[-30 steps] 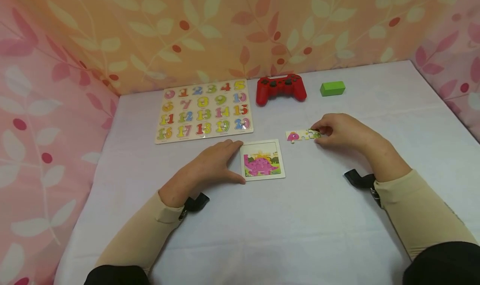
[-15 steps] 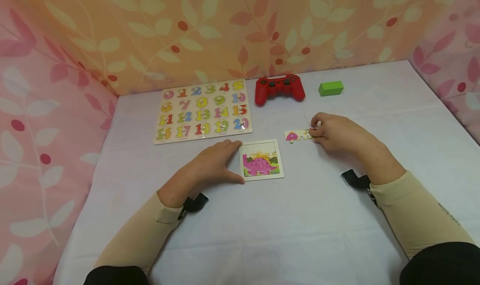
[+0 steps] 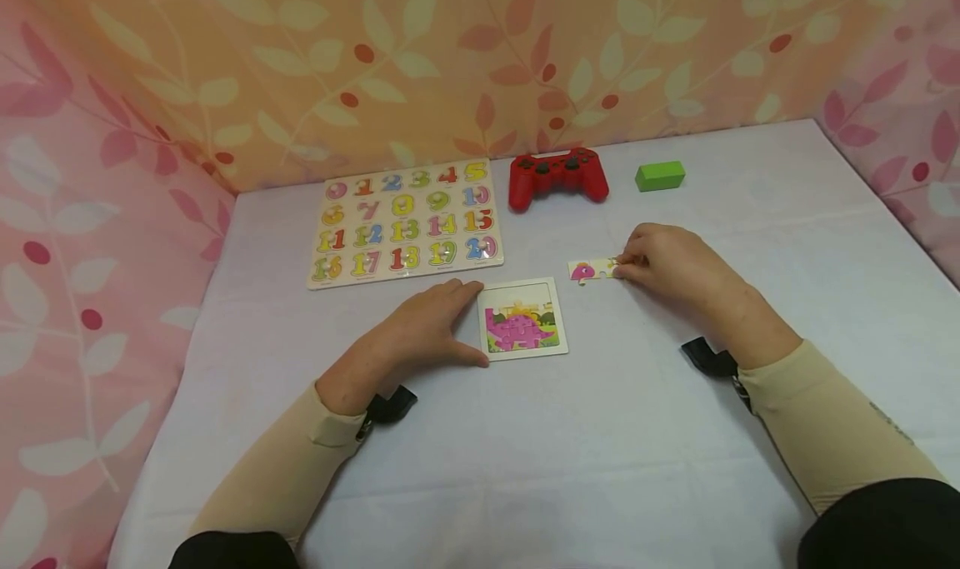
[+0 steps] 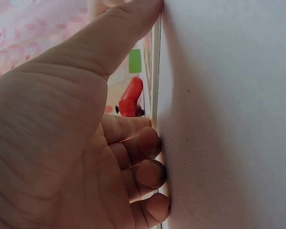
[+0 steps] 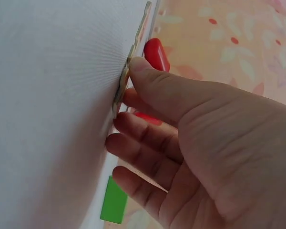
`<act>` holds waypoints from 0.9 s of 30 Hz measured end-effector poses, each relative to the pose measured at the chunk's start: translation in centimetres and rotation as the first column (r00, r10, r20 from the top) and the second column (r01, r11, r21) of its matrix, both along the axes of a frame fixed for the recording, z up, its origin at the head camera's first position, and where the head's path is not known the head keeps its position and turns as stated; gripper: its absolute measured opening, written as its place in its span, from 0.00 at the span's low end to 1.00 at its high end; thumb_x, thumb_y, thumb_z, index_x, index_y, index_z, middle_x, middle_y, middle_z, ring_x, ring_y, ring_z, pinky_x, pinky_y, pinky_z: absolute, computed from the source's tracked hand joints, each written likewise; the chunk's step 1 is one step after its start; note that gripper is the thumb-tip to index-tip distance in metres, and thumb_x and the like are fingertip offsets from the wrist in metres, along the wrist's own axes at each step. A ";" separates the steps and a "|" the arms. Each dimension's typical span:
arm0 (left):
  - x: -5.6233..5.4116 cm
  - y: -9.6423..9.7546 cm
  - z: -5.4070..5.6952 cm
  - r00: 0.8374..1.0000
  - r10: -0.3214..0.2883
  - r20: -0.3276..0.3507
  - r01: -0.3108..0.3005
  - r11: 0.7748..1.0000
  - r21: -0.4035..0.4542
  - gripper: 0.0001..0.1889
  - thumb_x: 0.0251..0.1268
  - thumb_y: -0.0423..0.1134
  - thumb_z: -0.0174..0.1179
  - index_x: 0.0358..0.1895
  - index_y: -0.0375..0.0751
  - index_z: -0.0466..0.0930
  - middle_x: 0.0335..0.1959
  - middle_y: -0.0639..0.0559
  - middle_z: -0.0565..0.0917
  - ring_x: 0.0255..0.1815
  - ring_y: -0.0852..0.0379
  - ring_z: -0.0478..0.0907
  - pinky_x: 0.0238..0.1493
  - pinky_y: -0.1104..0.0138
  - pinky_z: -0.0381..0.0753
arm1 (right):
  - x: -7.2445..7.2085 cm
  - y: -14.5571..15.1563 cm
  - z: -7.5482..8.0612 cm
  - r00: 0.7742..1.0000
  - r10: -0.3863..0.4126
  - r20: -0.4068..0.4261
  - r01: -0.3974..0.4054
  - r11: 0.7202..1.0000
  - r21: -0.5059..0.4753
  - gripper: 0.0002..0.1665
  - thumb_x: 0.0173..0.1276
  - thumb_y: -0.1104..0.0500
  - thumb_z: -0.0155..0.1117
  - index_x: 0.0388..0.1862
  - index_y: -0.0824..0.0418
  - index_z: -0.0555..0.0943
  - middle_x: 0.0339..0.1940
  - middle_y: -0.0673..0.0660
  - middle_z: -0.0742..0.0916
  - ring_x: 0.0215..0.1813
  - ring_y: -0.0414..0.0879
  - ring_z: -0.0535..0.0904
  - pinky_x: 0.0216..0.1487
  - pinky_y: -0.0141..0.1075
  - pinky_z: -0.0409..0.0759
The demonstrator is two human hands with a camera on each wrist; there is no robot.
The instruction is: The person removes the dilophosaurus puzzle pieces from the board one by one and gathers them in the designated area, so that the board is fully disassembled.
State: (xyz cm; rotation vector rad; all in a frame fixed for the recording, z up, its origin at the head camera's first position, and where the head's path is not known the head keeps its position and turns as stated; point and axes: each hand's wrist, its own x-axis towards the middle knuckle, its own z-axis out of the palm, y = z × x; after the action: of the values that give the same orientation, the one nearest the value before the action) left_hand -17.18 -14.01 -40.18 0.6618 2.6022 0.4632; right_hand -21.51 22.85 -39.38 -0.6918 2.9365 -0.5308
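Observation:
A small square puzzle tray (image 3: 532,355) with a pale frame lies mid-table, its lower part filled by joined pieces of a pink dinosaur picture and its upper strip bare. At its left side rests my left hand (image 3: 420,323), thumb at the near corner and index finger at the far corner; the left wrist view shows the thumb (image 4: 138,19) at the frame's edge. To the right of the tray lies a short row of puzzle pieces (image 3: 583,272), the leftmost with a pink dinosaur head. My right hand (image 3: 678,261) pinches the right end of that row, covering it.
Behind the tray lies a number puzzle board (image 3: 405,229). A red game controller (image 3: 558,177) and a green block (image 3: 660,176) sit toward the back. Patterned curtains (image 3: 300,69) border the white-covered table (image 3: 540,461).
My right hand has shifted slightly left along the row of pieces, its fingers re-placed so they cover more of the right end. The left hand and tray stay in place.

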 end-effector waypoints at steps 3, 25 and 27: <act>0.0 0.0 0.1 1.000 0.001 -0.002 -0.001 1.000 -0.001 0.60 0.46 0.67 0.77 0.81 0.47 0.58 0.76 0.48 0.67 0.75 0.49 0.63 0.74 0.52 0.64 | 0.0 0.1 -0.2 0.999 0.026 -0.021 -0.026 0.999 -0.018 0.06 0.65 0.61 0.76 0.38 0.62 0.90 0.39 0.55 0.83 0.43 0.52 0.80 0.50 0.50 0.80; 0.2 0.1 0.3 1.000 -0.004 0.002 0.004 1.000 0.000 0.59 0.46 0.67 0.77 0.81 0.47 0.58 0.73 0.50 0.69 0.72 0.51 0.66 0.73 0.53 0.66 | -0.3 1.8 2.2 0.978 -0.085 0.192 0.116 0.980 -0.160 0.25 0.64 0.55 0.77 0.58 0.61 0.85 0.44 0.56 0.85 0.47 0.51 0.77 0.48 0.44 0.74; 0.2 0.1 0.3 1.000 -0.008 -0.004 0.008 1.000 0.001 0.59 0.46 0.67 0.77 0.81 0.47 0.58 0.72 0.50 0.70 0.70 0.52 0.67 0.72 0.54 0.67 | -0.1 1.9 3.1 0.983 -0.089 0.163 0.116 0.979 -0.168 0.25 0.66 0.54 0.76 0.60 0.61 0.84 0.45 0.57 0.85 0.47 0.51 0.77 0.46 0.43 0.74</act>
State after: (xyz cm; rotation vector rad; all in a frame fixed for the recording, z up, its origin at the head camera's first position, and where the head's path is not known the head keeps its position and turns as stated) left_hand -16.99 -13.95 -39.88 0.6736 2.6024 0.4615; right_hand -21.61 24.75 -36.27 -0.4905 2.8141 -0.8245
